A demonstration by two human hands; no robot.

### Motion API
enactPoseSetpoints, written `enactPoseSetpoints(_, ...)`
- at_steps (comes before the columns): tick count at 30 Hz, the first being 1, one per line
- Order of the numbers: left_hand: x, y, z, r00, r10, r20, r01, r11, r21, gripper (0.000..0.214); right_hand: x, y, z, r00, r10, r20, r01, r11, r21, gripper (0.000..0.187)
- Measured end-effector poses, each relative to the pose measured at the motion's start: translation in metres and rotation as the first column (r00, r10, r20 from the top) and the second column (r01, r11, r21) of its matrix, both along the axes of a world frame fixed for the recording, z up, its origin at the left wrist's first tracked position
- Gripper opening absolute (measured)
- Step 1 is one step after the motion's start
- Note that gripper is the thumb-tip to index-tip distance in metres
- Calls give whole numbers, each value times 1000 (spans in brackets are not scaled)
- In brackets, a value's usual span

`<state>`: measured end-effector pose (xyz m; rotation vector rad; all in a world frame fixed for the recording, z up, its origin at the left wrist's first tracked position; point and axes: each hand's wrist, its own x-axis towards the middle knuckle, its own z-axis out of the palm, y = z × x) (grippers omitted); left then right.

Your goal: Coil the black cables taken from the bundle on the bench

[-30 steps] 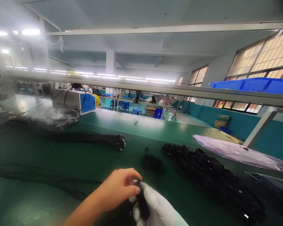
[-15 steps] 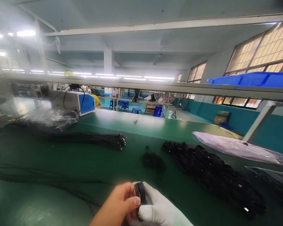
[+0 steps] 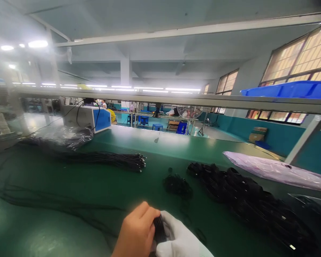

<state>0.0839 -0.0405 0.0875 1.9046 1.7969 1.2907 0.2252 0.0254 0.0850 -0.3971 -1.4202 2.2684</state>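
At the bottom of the head view my bare left hand [image 3: 137, 233] and my white-gloved right hand [image 3: 180, 239] meet over the green table [image 3: 101, 182]. Both are closed around a small coil of black cable [image 3: 159, 228] held between them. A single black coil [image 3: 177, 185] lies on the table just beyond my hands. A long heap of coiled black cables [image 3: 246, 194] runs off to the right. A bundle of straight black cables [image 3: 109, 160] lies at the middle left.
A blue and white machine [image 3: 92, 118] stands at the back left behind a clear plastic bag [image 3: 69, 137]. A purple plastic sheet [image 3: 275, 171] lies at the right. A metal shelf rail [image 3: 176, 100] crosses overhead, carrying a blue bin [image 3: 289, 89]. Loose cables [image 3: 50, 203] trail at the left.
My hands have sunk lower in view and closed more tightly round the coil. The camera has tilted slightly; nothing on the table has moved.
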Motion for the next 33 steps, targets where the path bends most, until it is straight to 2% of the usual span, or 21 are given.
enactPoseSetpoints(4, -1, 5, -9, 995, 11, 94, -18, 998, 66, 32, -2, 5, -6, 998, 46, -33, -45, 999, 28, 51)
enactPoseSetpoints(7, 0, 8, -9, 986, -36, 160, 25, 997, 72, 35, -2, 3, -8, 1000, 19, -20, -18, 999, 50, 58)
enactPoseSetpoints(10, 1, 10, -5, 978, -27, 206, 17, 999, 50, 34, -3, -3, -8, 998, 35, -57, -38, 997, -62, 59)
enactPoseSetpoints(13, -6, 11, 4, 972, -20, 236, 28, 999, -32, 32, -1, -8, -4, 989, 65, -135, -91, 976, -197, 51)
enactPoseSetpoints(15, -16, 11, 12, 944, -56, 324, 94, 990, -105, 31, 3, -7, -1, 984, 81, -159, -125, 949, -289, 43)
enactPoseSetpoints(17, -28, 9, 18, 884, -122, 452, 217, 962, -164, 32, 8, -5, 1, 980, 111, -163, -166, 909, -383, 39)
enactPoseSetpoints(21, -43, 7, 18, 699, -278, 659, 526, 824, -210, 44, 9, -1, 0, 949, 206, -239, -299, 829, -472, 45)
enactPoseSetpoints(23, -43, 7, 16, 647, -315, 695, 583, 791, -183, 43, 7, -2, 0, 946, 222, -235, -312, 815, -488, 46)
enactPoseSetpoints(24, -42, 7, 16, 659, -314, 684, 572, 800, -183, 41, 5, -3, 0, 957, 199, -211, -279, 832, -479, 43)
enactPoseSetpoints(27, -36, 8, 18, 811, -213, 545, 408, 873, -267, 36, 3, -4, -2, 988, 77, -132, -121, 924, -364, 31)
enactPoseSetpoints(29, -33, 8, 21, 885, -151, 441, 304, 904, -301, 35, 1, -4, -5, 993, 34, -111, -64, 959, -277, 31)
enactPoseSetpoints(33, -29, 8, 19, 897, -165, 410, 291, 919, -267, 32, -3, -2, -12, 994, 29, -110, -53, 973, -225, 35)
